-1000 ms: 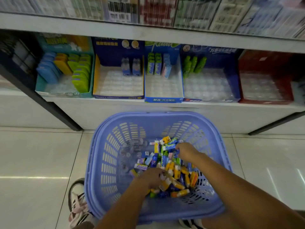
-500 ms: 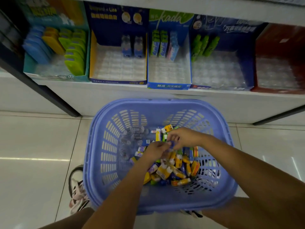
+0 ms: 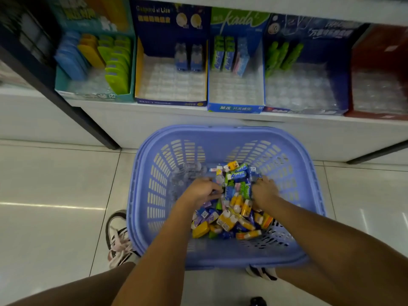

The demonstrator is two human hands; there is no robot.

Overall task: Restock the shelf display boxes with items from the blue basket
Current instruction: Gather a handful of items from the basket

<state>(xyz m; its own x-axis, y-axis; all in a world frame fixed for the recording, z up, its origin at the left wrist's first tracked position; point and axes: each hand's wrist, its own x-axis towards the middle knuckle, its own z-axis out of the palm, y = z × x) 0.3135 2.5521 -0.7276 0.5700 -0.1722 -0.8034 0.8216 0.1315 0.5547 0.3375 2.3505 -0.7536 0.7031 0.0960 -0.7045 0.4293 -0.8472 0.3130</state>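
At 8 o'clock from the basket, a black-and-white trainer with pink laces stands on the pale glossy floor tiles, right against the basket's left wall.

On the white shelf, five display boxes stand side by side. At 10 o'clock is a teal cardboard box with rows of flat blue, yellow and lime-green pieces. At 11 o'clock is a navy box with a yellow inner wall; two small clear bottles stand at the back of its white moulded tray. At 12 o'clock, a blue-and-green box lettered "kada" has a few green, blue and pink packets at the back. At 1 o'clock, a dark blue box has green pieces in its back left corner. At 2 o'clock is a red box with a clear tray.

The periwinkle-blue slotted plastic basket stands on the floor just in front of the shelf. A heap of small mixed packets, yellow, orange, blue, green and purple, lies on its bottom.

The left hand is at 9 o'clock of the heap, knuckles up, fingers curled down among the packets. Whether it grips one cannot be told. The right hand is at 3 o'clock, with a ring on one finger. Its fingertips are buried in the heap, so its hold cannot be told either.
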